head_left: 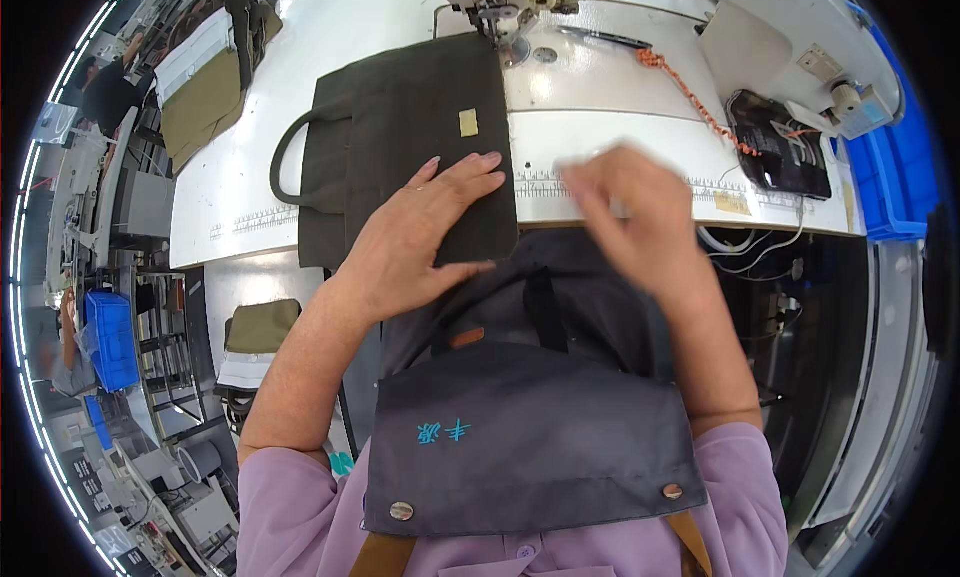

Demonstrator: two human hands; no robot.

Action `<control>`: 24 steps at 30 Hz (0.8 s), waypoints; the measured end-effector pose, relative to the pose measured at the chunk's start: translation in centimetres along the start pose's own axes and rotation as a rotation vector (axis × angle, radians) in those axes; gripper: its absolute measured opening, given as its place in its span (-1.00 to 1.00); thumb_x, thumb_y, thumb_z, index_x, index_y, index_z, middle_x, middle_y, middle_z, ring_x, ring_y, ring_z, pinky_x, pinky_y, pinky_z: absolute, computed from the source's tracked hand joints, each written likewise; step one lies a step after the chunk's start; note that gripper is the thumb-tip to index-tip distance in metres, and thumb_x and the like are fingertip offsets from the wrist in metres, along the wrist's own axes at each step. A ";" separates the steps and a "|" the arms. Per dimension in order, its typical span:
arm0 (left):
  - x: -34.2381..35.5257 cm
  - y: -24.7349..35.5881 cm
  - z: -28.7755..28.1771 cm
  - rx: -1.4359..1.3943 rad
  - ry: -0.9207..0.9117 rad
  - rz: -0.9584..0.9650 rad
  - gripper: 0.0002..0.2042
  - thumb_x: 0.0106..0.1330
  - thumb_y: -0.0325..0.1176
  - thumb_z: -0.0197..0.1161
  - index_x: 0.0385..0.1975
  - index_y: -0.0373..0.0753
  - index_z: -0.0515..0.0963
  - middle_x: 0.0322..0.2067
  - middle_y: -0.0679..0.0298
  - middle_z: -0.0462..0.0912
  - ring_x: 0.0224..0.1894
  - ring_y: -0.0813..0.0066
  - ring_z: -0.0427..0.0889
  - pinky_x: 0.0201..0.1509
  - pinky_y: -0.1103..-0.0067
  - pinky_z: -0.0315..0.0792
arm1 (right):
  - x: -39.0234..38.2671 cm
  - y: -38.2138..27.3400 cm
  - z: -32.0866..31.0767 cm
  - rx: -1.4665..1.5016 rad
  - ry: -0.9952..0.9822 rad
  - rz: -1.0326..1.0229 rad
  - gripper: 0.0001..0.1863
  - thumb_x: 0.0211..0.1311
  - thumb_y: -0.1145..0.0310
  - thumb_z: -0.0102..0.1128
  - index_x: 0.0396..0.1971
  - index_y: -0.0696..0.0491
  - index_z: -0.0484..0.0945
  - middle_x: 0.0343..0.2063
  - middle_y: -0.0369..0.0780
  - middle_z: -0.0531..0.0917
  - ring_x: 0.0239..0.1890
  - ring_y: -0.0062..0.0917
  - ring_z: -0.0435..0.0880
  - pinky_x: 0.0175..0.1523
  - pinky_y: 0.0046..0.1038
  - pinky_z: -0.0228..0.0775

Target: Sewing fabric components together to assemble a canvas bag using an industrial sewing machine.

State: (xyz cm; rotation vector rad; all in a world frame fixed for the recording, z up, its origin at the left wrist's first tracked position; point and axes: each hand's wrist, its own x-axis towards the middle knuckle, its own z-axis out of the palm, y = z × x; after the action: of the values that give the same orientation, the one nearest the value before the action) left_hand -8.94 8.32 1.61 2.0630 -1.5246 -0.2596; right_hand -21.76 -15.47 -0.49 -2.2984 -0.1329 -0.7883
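Observation:
A dark green fabric bag panel (400,107) lies flat on the white sewing table. Its looped handle (288,159) points left, and a small pale yellow patch (468,123) sits near its right side. The panel's far right corner reaches the needle area of a sewing machine (500,22). My left hand (425,217) rests spread on the near part of the panel, fingers stretched out. My right hand (630,202) is over the table's front edge, apart from the panel to its right; its fingers look bent but are smeared by motion.
A printed ruler strip (540,184) runs along the table's front. Behind it lie black tweezers (605,37) with an orange braided cord (690,87), and a black phone-like device (775,142) sits at right. Stacked olive fabric pieces (205,97) lie far left. Blue bins (895,177) stand at right.

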 end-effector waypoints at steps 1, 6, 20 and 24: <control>-0.2 -0.1 -0.1 -0.006 -0.013 -0.019 -0.24 0.04 -0.26 0.57 0.33 -0.18 0.44 0.40 0.17 0.42 0.50 0.11 0.30 0.57 0.06 0.05 | -1.9 -1.3 0.6 -0.027 -0.046 -0.022 -0.91 0.20 0.44 0.39 -0.42 0.12 0.66 -0.53 -0.18 0.62 -0.50 -0.26 0.63 -0.37 -0.29 0.47; -0.3 -0.8 -0.2 -0.189 0.066 -0.026 -0.59 0.14 -0.27 0.54 0.02 -0.14 0.71 0.16 0.27 0.67 0.39 0.21 0.48 0.56 0.09 0.10 | -5.6 -2.3 5.0 0.328 -0.134 0.253 -0.80 0.24 0.33 0.43 -0.27 0.16 0.71 -0.57 -0.19 0.65 -0.59 -0.50 0.62 -0.47 -0.45 0.40; -1.2 0.1 1.7 0.254 0.144 0.183 -0.63 0.24 -0.49 0.35 0.08 -0.16 0.66 0.14 0.25 0.68 0.26 0.30 0.62 0.45 0.20 0.35 | -4.5 -1.9 8.7 1.017 -0.219 0.621 -0.64 0.51 0.27 0.21 -0.53 0.11 0.57 -0.70 -0.42 0.49 -0.61 -0.81 0.40 -0.50 -0.62 0.19; -1.2 0.5 3.1 0.232 0.225 0.153 -0.62 0.24 -0.42 0.37 0.09 -0.16 0.65 0.15 0.27 0.67 0.29 0.30 0.60 0.44 0.20 0.36 | -4.7 -2.0 8.3 1.001 -0.224 0.655 -0.62 0.50 0.34 0.18 -0.60 0.10 0.51 -0.70 -0.42 0.49 -0.60 -0.81 0.41 -0.50 -0.60 0.18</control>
State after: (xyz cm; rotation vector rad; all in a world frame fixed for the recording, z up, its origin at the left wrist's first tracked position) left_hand -11.16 8.35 -0.91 2.0519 -1.6217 0.2106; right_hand -21.95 -8.08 -6.79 -1.3172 0.1098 -0.0547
